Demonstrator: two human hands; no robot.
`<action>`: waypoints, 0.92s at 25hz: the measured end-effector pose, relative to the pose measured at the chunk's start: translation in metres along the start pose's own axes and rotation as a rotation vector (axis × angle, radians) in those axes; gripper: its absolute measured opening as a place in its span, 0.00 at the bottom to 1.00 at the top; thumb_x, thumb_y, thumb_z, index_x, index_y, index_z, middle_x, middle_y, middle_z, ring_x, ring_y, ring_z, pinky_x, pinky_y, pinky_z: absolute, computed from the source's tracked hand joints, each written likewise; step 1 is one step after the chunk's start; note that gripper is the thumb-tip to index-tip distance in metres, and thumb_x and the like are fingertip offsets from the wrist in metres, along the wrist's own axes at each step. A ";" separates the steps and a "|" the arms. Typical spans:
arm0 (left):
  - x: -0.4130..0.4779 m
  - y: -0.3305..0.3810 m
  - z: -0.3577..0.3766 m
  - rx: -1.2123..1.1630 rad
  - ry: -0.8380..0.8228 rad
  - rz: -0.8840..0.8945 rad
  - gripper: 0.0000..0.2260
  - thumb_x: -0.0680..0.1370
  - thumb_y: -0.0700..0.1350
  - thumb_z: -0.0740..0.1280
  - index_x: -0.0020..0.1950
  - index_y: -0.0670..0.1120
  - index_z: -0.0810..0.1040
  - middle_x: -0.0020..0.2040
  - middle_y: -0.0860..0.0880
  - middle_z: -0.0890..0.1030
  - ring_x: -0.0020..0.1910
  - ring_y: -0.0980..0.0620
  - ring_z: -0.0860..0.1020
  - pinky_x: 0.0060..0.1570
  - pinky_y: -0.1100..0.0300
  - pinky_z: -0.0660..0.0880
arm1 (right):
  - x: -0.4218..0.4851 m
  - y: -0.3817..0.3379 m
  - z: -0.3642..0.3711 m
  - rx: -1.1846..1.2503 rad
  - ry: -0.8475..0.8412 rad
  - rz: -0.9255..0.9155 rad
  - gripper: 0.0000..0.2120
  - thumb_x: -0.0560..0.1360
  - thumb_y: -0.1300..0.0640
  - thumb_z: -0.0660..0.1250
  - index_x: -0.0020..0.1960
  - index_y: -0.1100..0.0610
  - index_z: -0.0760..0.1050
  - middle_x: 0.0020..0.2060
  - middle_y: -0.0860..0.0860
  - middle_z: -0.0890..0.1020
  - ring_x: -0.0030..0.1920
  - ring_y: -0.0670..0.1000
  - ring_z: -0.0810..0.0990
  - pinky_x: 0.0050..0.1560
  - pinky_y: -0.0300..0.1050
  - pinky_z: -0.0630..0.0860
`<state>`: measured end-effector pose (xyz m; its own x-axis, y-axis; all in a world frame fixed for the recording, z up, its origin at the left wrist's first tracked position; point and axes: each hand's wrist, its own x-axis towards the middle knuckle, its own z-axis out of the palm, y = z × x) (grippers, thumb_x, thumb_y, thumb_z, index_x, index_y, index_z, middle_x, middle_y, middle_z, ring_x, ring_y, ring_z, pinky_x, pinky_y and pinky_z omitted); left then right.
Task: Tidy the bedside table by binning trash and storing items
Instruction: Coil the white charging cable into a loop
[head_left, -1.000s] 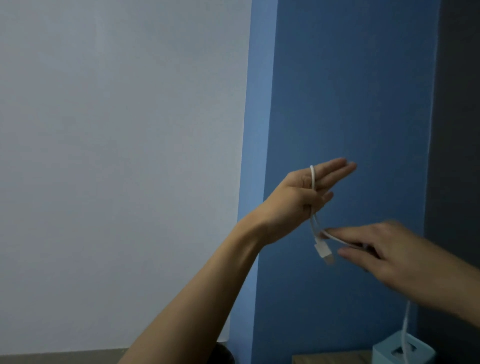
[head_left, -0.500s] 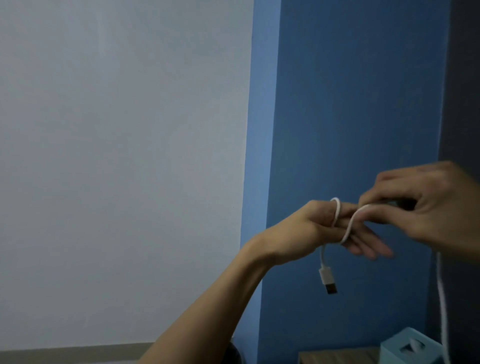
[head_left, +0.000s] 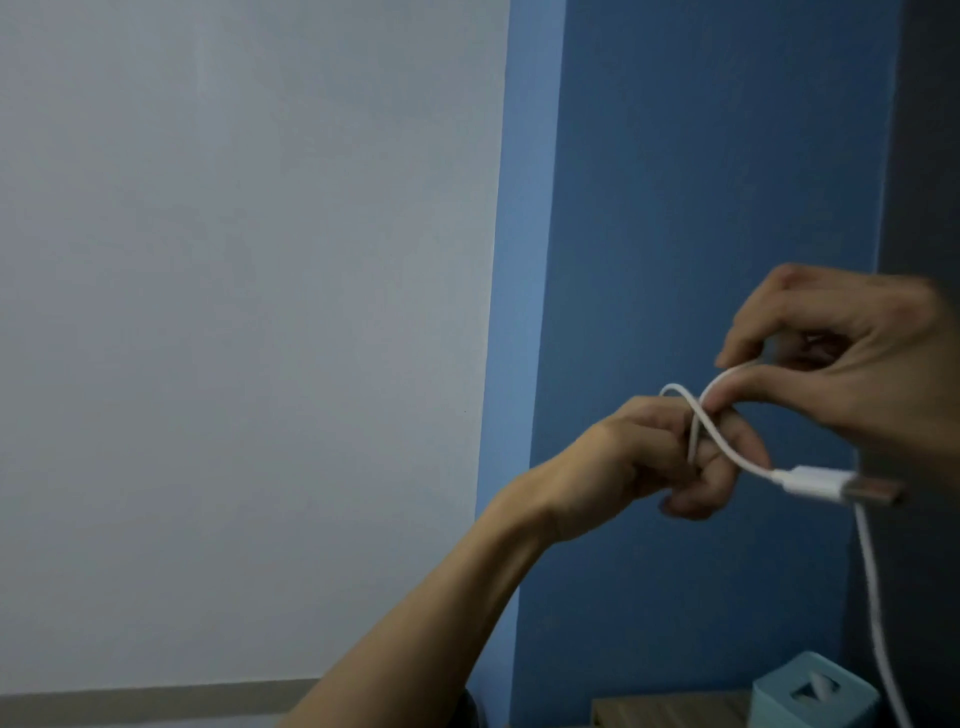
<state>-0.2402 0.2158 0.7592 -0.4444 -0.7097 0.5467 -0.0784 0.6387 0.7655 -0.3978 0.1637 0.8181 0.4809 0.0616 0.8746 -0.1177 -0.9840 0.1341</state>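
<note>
Swung up from hanging, the plug (head_left: 815, 483) now points right, nearly level, its metal tip blurred. White cable (head_left: 737, 460) loops round the curled fingers of the left hand (head_left: 649, 457); the right hand (head_left: 857, 364), cropped at the edge, pinches it just above. Its tail drops beside a teal box (head_left: 810, 696) on the worktop (head_left: 665, 709), both cut off.

My left grip (head_left: 670, 457), flat a second ago, now curls round the white cable (head_left: 872, 587); its USB plug (head_left: 815, 482) no longer dangles but juts rightward, under my raised right grip (head_left: 857, 364).
</note>
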 end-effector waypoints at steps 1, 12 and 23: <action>0.000 -0.002 -0.001 -0.026 0.010 0.022 0.17 0.64 0.34 0.51 0.46 0.38 0.74 0.31 0.45 0.74 0.31 0.51 0.72 0.37 0.62 0.70 | -0.001 0.002 0.001 0.038 -0.007 -0.004 0.08 0.60 0.49 0.76 0.33 0.51 0.79 0.33 0.50 0.77 0.25 0.51 0.70 0.27 0.39 0.66; 0.000 -0.012 -0.010 -0.267 0.093 -0.095 0.30 0.77 0.62 0.47 0.54 0.41 0.78 0.49 0.42 0.83 0.48 0.49 0.81 0.58 0.52 0.73 | 0.002 -0.002 -0.005 0.128 -0.300 -0.098 0.07 0.64 0.45 0.70 0.39 0.46 0.83 0.34 0.44 0.79 0.32 0.45 0.80 0.32 0.33 0.72; -0.006 -0.005 -0.006 -0.071 -0.125 -0.046 0.13 0.77 0.30 0.51 0.47 0.34 0.75 0.35 0.51 0.80 0.38 0.53 0.78 0.50 0.58 0.73 | 0.005 0.001 -0.010 -0.081 -0.210 -0.099 0.10 0.66 0.45 0.68 0.34 0.51 0.80 0.31 0.46 0.78 0.32 0.45 0.75 0.34 0.36 0.68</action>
<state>-0.2316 0.2151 0.7535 -0.5495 -0.6923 0.4678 -0.0394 0.5807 0.8131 -0.4042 0.1646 0.8270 0.6625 0.1123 0.7406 -0.1268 -0.9576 0.2586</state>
